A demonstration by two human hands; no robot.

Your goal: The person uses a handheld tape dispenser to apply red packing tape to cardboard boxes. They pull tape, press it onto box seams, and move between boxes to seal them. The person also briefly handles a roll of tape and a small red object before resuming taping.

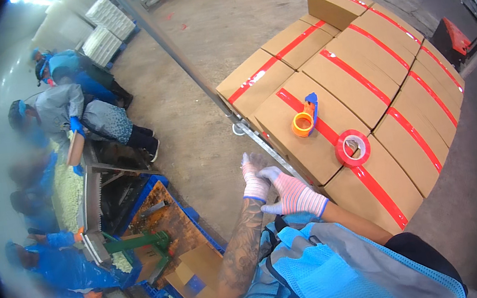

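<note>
Both my hands wear striped knit gloves and meet in front of my body, beside the stack of boxes. My left hand is raised with its fingers bent back and partly blurred. My right hand lies against the left glove near its palm and wrist, thumb apart. I see no object in either hand. To the right, cardboard boxes sealed with red tape stand packed together. On top of them lie an orange and blue tape dispenser and a roll of red tape, whose rim is near the dispenser.
A metal pole and rail edge the boxes. At left, several people in blue workwear stand along a conveyor carrying pale pieces. A blue pallet with a brown board and an opened carton lies low left. White crates stand behind.
</note>
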